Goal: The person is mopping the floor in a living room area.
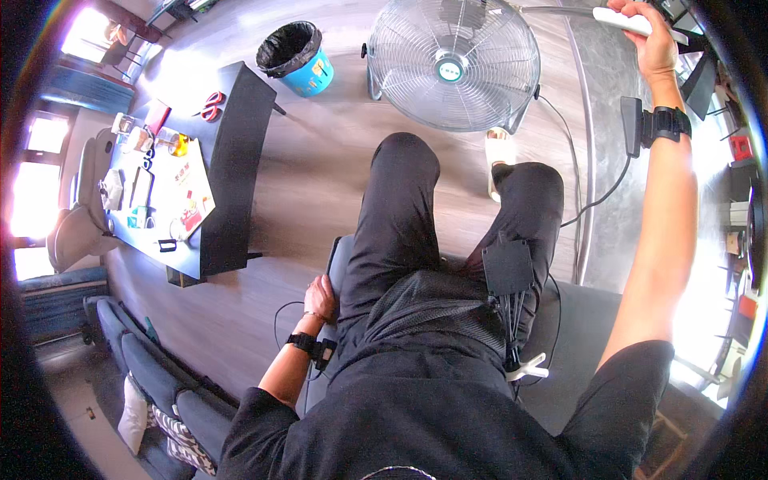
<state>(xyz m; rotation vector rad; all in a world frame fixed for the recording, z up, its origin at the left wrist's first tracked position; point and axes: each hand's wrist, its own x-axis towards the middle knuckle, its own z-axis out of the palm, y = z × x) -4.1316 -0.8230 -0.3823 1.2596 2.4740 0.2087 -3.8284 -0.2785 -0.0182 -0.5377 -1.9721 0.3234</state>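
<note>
At the far upper right, my right hand (655, 43) is raised and grips a white elongated object (624, 21); its exact kind is unclear. A grey bar-like part (555, 10) runs leftward from near its end. My left hand (320, 298) rests against the side edge of the grey cushioned seat (339, 264) under me, beside my left thigh. How its fingers are set is partly hidden. In front of my knees stands a floor fan (453, 66) with a round wire guard. Black straps with small devices are on both my wrists.
A blue bin (309, 75) with a black liner stands left of the fan. A black-sided desk (231, 180) holds red-handled scissors (212, 106), a jar and papers. Cables (575, 150) run along the floor at right. Dark blue-grey sofa cushions (162, 366) lie lower left.
</note>
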